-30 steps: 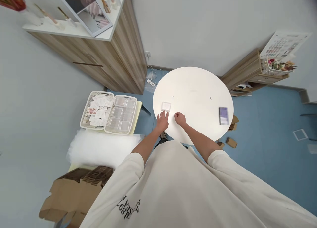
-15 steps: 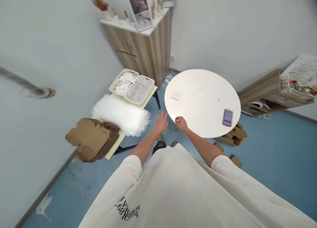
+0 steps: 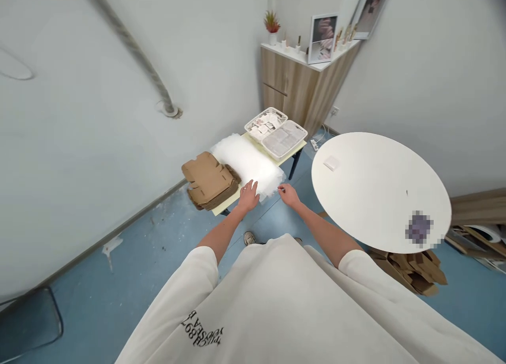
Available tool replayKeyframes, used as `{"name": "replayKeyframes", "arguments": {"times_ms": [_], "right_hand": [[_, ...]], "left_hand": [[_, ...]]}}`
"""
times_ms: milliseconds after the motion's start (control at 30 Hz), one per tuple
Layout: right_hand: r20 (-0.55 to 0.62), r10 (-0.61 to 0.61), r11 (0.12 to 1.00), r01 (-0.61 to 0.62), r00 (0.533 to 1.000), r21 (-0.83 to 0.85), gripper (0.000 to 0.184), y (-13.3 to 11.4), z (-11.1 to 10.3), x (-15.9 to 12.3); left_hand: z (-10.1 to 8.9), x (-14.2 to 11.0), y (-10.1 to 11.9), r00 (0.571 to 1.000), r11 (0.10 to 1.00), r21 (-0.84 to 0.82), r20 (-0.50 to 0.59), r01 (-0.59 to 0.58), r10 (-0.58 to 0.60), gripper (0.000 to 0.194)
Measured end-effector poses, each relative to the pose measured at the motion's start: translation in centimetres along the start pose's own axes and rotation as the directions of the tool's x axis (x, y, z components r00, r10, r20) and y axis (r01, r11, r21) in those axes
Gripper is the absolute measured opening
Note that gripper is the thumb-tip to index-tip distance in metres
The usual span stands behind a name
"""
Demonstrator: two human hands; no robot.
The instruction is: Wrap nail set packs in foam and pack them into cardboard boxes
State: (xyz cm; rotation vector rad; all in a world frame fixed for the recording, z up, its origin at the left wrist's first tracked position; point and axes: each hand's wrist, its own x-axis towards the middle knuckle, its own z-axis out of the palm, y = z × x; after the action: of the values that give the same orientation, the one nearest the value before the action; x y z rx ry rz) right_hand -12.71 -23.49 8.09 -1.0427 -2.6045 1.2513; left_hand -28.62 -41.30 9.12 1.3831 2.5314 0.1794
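My left hand (image 3: 249, 193) reaches with fingers spread onto the near edge of a pile of white bubble-wrap sheets (image 3: 247, 161) on a small yellow side table (image 3: 225, 206). Beside that same edge of the pile, my right hand (image 3: 288, 193) is loosely curled, with the fingertips pinched; what it holds, if anything, is too small to make out. A stack of flat brown cardboard boxes (image 3: 209, 182) lies left of the white pile. At the far end of the side table stand two white trays (image 3: 276, 132).
A round white table (image 3: 379, 190) stands to the right with a small clear case (image 3: 331, 163) and a blurred object (image 3: 419, 228) on it. More flat cardboard (image 3: 411, 269) lies on the blue floor beneath. A wooden cabinet (image 3: 300, 84) stands in the corner.
The view has swung left from the round table to the side table. Both hands left the round table's edge and now reach the white pile.
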Motion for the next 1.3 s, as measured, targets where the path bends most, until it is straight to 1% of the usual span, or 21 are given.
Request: {"name": "replayKeyframes", "arguments": {"times_ms": [167,300,400,500,600,700,800,900,1067,1200,1300], "right_hand": [[0.070,-0.094,0.995,0.096,0.993,-0.030,0.023,-6.7,6.7,2.1],[0.107,-0.167,0.983,0.174,0.980,-0.056,0.023,-11.6,11.4,3.8],[0.142,-0.218,0.970,0.230,0.966,-0.081,0.023,-14.5,13.9,4.8],[0.189,-0.273,0.944,0.300,0.943,-0.136,0.025,-16.6,15.4,5.7],[0.225,-0.324,0.901,0.372,0.919,-0.222,0.027,-18.1,16.3,6.5],[0.276,-0.361,0.839,0.440,0.891,-0.321,0.029,-19.3,16.8,7.5],[0.346,-0.386,0.767,0.506,0.855,-0.395,0.032,-20.4,17.5,8.6],[0.404,-0.389,0.706,0.550,0.828,-0.447,0.036,-21.0,18.4,9.3],[0.457,-0.338,0.642,0.556,0.823,-0.527,0.035,-21.0,19.6,9.9],[0.461,-0.325,0.636,0.551,0.826,-0.540,0.034,-20.8,19.9,10.0],[0.452,-0.342,0.633,0.558,0.824,-0.537,0.033,-21.0,19.7,10.0]], "left_hand": [[-1.6,-2.8,-8.9,0.993,0.993,-0.022,-0.042,0.114,-0.114,0.057],[-2.9,-4.3,-15.8,0.987,0.987,-0.011,-0.039,0.158,-0.159,0.057],[-3.3,-4.9,-19.6,0.983,0.983,0.003,0.005,0.184,-0.184,0.058],[-3.3,-5.1,-22.0,0.972,0.974,-0.006,0.052,0.228,-0.228,0.056],[-3.1,-4.9,-23.4,0.961,0.962,-0.045,0.082,0.269,-0.265,0.051],[-3.1,-4.8,-24.1,0.959,0.957,-0.099,0.102,0.274,-0.264,0.045],[-3.1,-4.8,-24.4,0.968,0.964,-0.108,0.088,0.245,-0.236,0.038],[-2.9,-4.9,-24.0,0.978,0.978,-0.057,0.062,0.201,-0.198,0.036],[-2.2,-5.3,-23.4,0.988,0.989,0.012,0.053,0.145,-0.146,0.036],[-2.0,-5.5,-23.4,0.985,0.987,0.003,0.063,0.159,-0.159,0.037],[-2.5,-5.9,-23.5,0.987,0.990,0.010,0.074,0.143,-0.144,0.035]]}}
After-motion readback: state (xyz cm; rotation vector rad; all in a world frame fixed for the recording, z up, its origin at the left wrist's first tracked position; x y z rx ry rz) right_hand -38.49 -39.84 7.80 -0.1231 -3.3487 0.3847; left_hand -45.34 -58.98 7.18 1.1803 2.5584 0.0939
